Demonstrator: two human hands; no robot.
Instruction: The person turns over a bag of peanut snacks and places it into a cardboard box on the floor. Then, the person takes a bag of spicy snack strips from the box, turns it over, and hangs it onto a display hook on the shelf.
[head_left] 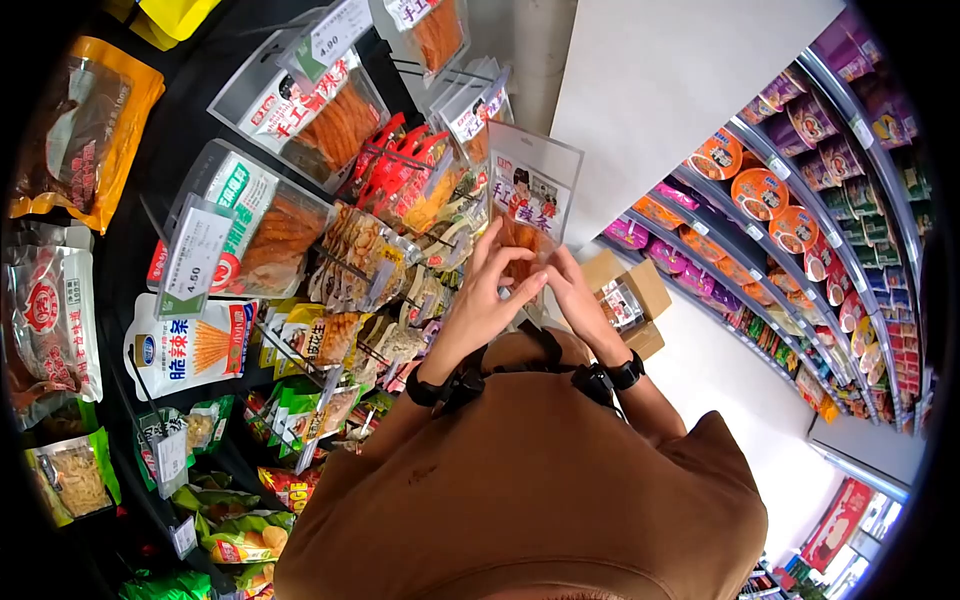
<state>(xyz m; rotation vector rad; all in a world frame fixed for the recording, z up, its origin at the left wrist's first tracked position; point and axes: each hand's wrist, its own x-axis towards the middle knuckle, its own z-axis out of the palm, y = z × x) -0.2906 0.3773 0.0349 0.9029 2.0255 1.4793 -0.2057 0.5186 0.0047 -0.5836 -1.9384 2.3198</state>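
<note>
In front of my chest I hold a clear snack packet of reddish-brown spicy strips [536, 190], its hang-hole end pointing away from me. My left hand [490, 300] grips its near part, fingers bent and thumb pressed inward. From the other side my right hand [577, 300] pinches the packet, with the fingertips of both hands close together. The packet's lower end is partly covered by my fingers. Beyond my right hand, an opened cardboard box [652, 289] on the floor holds similar packets [622, 303].
To the left, a dark display rack with metal hooks carries hanging strip packets [335, 125], a white spicy-strip pouch [190, 345] and several other snacks. Price tags [195, 258] stick out from it. Shelves of instant noodle cups [760, 193] line the right side across a white floor [730, 375].
</note>
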